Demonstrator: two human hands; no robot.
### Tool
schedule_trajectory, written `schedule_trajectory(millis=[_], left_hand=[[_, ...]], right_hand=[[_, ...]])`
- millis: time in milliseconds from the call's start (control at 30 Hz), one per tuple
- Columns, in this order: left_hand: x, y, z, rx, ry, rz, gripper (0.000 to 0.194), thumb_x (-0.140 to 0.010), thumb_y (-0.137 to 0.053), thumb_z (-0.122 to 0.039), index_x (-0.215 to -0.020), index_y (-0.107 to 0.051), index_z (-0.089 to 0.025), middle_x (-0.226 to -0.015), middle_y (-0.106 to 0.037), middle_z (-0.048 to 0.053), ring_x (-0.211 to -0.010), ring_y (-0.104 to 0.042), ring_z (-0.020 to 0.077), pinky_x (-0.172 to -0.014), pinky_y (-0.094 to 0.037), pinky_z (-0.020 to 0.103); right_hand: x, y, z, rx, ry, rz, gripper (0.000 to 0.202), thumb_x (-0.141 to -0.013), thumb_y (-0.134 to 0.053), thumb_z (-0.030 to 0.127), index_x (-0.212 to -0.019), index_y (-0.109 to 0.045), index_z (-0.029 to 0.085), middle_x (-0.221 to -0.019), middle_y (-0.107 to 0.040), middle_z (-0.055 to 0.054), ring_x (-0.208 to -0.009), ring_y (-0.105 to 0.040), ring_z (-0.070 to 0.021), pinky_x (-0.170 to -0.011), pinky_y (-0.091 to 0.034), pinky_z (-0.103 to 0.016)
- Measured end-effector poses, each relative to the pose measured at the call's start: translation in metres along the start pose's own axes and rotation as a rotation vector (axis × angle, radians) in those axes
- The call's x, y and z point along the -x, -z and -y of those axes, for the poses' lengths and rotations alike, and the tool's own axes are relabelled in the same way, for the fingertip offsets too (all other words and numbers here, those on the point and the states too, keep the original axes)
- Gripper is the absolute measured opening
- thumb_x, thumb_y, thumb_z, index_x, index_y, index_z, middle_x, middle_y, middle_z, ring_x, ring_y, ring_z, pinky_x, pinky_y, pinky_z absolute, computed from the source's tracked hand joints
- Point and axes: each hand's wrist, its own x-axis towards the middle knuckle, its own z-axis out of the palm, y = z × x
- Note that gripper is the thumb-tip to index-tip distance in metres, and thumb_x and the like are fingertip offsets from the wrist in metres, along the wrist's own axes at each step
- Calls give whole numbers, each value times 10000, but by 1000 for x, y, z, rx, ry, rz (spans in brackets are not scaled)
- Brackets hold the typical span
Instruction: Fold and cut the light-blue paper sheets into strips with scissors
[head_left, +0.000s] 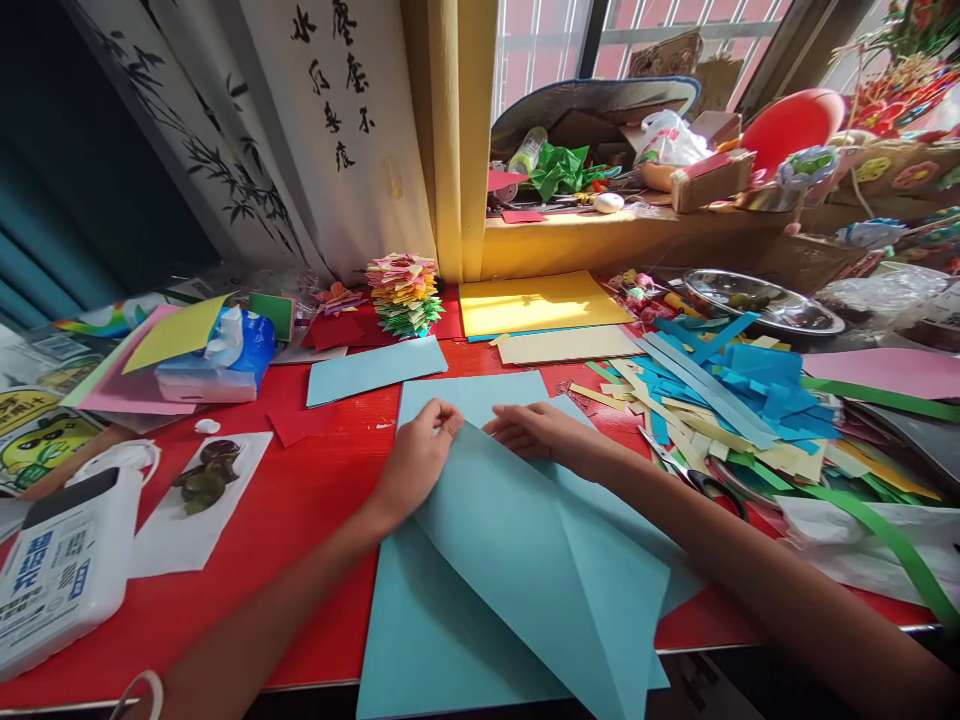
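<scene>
A large light-blue sheet of paper (517, 540) is lifted and bent at a slant, with crease lines across its right part. My left hand (424, 445) pinches its upper corner between thumb and fingers. Close to that corner, on the right, my right hand (536, 432) has its fingers stretched out, partly behind the raised edge; I see no grip on the paper. Beneath lies more light-blue paper (420, 630), flat on the red table (315, 560) and reaching past its front edge.
Cut paper strips (735, 390) and scissors (694, 475) lie to the right. Behind are yellow paper (536, 303), a folded-paper stack (406, 295) and a narrow blue pile (375, 370). At left are a tissue pack (217, 370), dark fruit on a napkin (161, 540) and a white box (67, 570).
</scene>
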Motion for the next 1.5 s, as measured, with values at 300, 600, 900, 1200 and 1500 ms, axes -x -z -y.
schedule_trajectory(millis=[300,600,900,1200,1500], left_hand=[[17,-13,-6,-182,-43,98,219,-882,-332,-413,-815,-456,-245,-680,-584,-17,-552,-498,144,-495,-324,253],[20,-20,-4,-293,-74,-8,197,-896,-335,-375,-816,-446,-233,-839,-575,1,-734,-529,158,-599,-382,278],[20,-22,1,-487,-231,-109,174,-915,-311,-330,-820,-405,-218,-790,-551,5,-678,-514,139,-537,-346,259],[15,-16,4,-570,-318,-167,166,-912,-336,-312,-820,-430,-211,-779,-558,4,-697,-514,139,-568,-346,258],[-4,7,10,-666,-302,-277,171,-916,-312,-297,-813,-411,-204,-778,-543,24,-697,-516,165,-530,-322,269]], right_hand=[[11,-15,0,283,109,-47,279,-744,-532,412,-711,-629,153,-578,-501,27,-510,-408,-83,-459,-293,-210],[13,-29,-5,334,209,-232,254,-762,-484,342,-761,-669,168,-720,-624,-2,-638,-508,-119,-540,-358,-215],[14,-30,-4,259,261,-242,205,-743,-494,289,-753,-666,178,-732,-640,5,-652,-530,-121,-571,-377,-212],[11,-27,-6,301,280,-270,215,-732,-505,298,-776,-677,177,-776,-659,-7,-728,-559,-146,-631,-406,-228],[9,-20,-5,342,226,-296,202,-716,-494,289,-753,-661,180,-765,-648,-4,-664,-552,-136,-556,-391,-219]])
